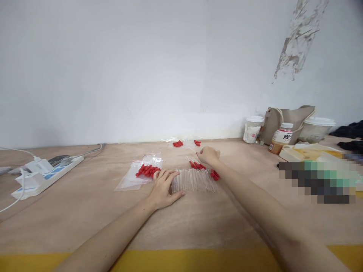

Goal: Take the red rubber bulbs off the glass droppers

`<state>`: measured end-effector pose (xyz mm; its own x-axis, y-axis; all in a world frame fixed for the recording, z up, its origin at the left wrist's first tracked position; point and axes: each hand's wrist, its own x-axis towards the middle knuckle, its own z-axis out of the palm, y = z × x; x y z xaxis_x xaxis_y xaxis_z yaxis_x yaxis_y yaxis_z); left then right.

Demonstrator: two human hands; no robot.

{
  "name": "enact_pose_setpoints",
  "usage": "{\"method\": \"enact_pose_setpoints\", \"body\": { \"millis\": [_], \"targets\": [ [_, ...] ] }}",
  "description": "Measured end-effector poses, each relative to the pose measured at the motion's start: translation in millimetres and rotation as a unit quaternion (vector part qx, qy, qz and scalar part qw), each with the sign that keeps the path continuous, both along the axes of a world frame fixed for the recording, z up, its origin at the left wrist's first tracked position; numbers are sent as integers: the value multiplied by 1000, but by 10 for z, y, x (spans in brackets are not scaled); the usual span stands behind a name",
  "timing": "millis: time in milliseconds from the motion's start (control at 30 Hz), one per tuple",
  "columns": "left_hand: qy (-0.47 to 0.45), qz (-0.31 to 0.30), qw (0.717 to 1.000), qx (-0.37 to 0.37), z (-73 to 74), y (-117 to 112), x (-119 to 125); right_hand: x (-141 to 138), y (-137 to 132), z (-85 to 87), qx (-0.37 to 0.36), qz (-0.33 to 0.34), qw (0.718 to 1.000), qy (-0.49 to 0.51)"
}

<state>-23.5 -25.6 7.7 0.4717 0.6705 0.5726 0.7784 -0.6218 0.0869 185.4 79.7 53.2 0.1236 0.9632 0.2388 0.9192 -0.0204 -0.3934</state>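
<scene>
My left hand lies open on the wooden table, fingers spread against the left end of a row of clear glass tubes. Just left of it, a clear plastic bag carries a heap of red rubber caps. My right hand reaches past the tubes with its fingers pinched together; what they hold is too small to make out. A few red-capped tubes lie just under that hand, and more red caps sit at the row's right end.
More red caps on clear bags lie by the wall. A white power strip with chargers and cables sits at the left. Cups, a bottle, a beige bag and boxes crowd the right. A yellow strip edges the table front.
</scene>
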Motion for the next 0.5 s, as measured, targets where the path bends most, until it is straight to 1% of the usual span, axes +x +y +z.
{"method": "enact_pose_setpoints", "body": {
  "millis": [67,133,200,267,300,400,500],
  "targets": [
    [0,4,1000,5,-10,14,3,118,-177,6,34,30,999,4],
    [0,6,1000,10,-16,28,7,263,-384,-53,73,65,995,8],
    [-2,4,1000,13,-16,35,9,413,-594,-181,159,142,977,19],
    [-16,1,1000,19,-10,29,13,536,-787,-346,225,181,957,14],
    [-30,1,999,25,-5,20,17,579,-872,-427,251,189,949,4],
    [-66,-6,997,48,5,-33,51,602,-1071,-606,302,243,921,-31],
    [-48,-30,997,60,-7,-112,124,488,-1182,-668,345,269,898,-50]
  ]
}}
